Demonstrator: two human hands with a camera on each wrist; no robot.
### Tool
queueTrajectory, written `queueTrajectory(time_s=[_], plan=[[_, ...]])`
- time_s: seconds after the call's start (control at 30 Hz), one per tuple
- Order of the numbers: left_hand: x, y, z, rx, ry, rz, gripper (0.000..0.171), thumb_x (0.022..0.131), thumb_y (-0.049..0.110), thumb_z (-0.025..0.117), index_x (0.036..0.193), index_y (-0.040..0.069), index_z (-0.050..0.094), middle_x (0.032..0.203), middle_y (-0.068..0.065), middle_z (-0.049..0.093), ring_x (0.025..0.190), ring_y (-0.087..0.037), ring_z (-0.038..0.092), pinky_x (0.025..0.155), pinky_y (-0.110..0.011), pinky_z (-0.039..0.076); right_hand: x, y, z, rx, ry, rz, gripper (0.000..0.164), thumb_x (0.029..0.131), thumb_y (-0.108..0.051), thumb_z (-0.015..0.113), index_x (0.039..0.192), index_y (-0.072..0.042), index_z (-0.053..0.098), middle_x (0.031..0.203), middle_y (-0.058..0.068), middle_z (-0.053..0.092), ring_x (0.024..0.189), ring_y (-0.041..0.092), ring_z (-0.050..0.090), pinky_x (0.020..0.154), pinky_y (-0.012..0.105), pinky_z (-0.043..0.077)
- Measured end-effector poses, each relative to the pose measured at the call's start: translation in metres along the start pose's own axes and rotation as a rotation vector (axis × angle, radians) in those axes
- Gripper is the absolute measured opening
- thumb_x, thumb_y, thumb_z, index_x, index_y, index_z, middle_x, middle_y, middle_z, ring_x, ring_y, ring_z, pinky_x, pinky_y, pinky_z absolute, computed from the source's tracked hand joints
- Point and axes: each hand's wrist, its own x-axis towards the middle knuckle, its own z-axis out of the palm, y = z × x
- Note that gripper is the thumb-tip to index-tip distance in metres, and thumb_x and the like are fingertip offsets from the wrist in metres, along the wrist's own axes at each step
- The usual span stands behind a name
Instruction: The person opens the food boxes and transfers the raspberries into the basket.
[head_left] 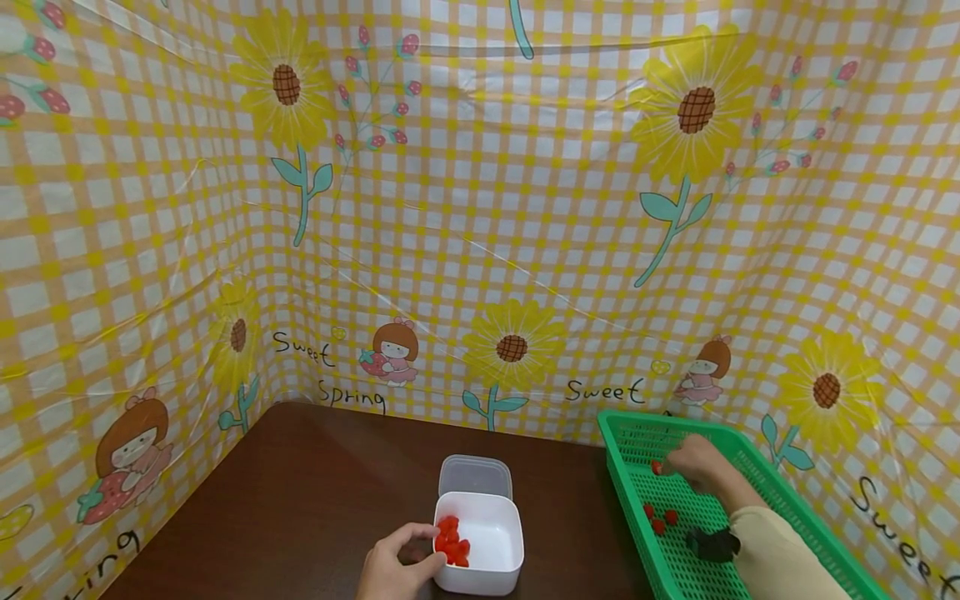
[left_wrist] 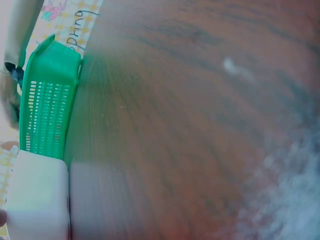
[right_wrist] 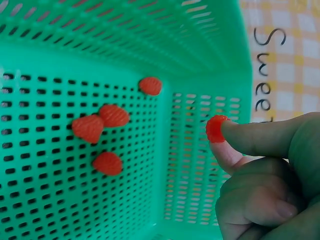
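Observation:
In the head view, my left hand (head_left: pixel 401 562) holds the left side of a white plastic box (head_left: pixel 487 577), thumb and fingers against its wall. Several red raspberries (head_left: pixel 452 542) lie in the box's left part. My right hand (head_left: pixel 697 462) is over the far part of a green basket (head_left: pixel 630 487). Seen in the right wrist view, its thumb and forefinger pinch one raspberry (right_wrist: pixel 216 128), the other fingers curled. Several more raspberries (right_wrist: pixel 114 115) lie on the basket's slotted floor. The left wrist view shows the box (left_wrist: pixel 37 195) from outside, with only a fingertip of the left hand.
A translucent lid (head_left: pixel 475 477) lies behind the box on the dark brown table (head_left: pixel 337 467). The basket stands to the right of the box. A checked, flower-printed cloth (head_left: pixel 450 208) encloses the table at the back and sides. A black wrist device (head_left: pixel 712 546) sits on the right forearm.

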Motion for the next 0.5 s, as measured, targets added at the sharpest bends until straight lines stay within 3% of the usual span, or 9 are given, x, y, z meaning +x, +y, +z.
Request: queueTrajectory(time_s=[0.1,0.3,0.43,0.5], plan=[[0.000,-0.001,0.000,-0.008,-0.002,0.003,0.030,0.083,0.021,0.081,0.110,0.009,0.072,0.095,-0.006,0.072,0.077,-0.017,0.061,0.064,-0.032,0.056,0.004,0.010,0.001,-0.011,-0.004,0.022,0.039,0.092,-0.002,0.061,0.063,-0.014,0.037,0.050,-0.010,0.019,0.044,0.004,0.019,0.046,0.023,0.031],[0.001,-0.005,0.001,-0.008,0.004,0.023,0.030,0.083,0.020,0.081,0.109,0.008,0.072,0.094,-0.006,0.072,0.076,-0.018,0.061,0.063,-0.031,0.055,0.010,0.026,0.006,0.017,-0.001,0.023,0.049,0.089,0.001,0.060,0.061,-0.021,0.026,0.052,-0.010,0.017,0.046,0.005,0.016,0.045,0.023,0.027],[0.002,-0.006,0.001,-0.007,0.010,0.028,0.030,0.082,0.020,0.082,0.109,0.009,0.073,0.093,-0.005,0.072,0.076,-0.018,0.061,0.062,-0.030,0.055,0.012,0.031,0.009,0.027,-0.006,0.044,0.022,0.088,0.001,0.060,0.073,-0.001,0.045,0.054,-0.008,0.016,0.049,0.006,0.016,0.046,0.024,0.027],[0.002,-0.006,0.001,-0.011,0.011,0.027,0.030,0.082,0.020,0.081,0.109,0.009,0.073,0.094,-0.005,0.072,0.076,-0.018,0.061,0.062,-0.030,0.055,0.013,0.032,0.010,0.034,-0.019,0.056,0.018,0.088,0.000,0.059,0.080,0.002,0.043,0.056,-0.007,0.015,0.050,0.007,0.015,0.047,0.025,0.027]])
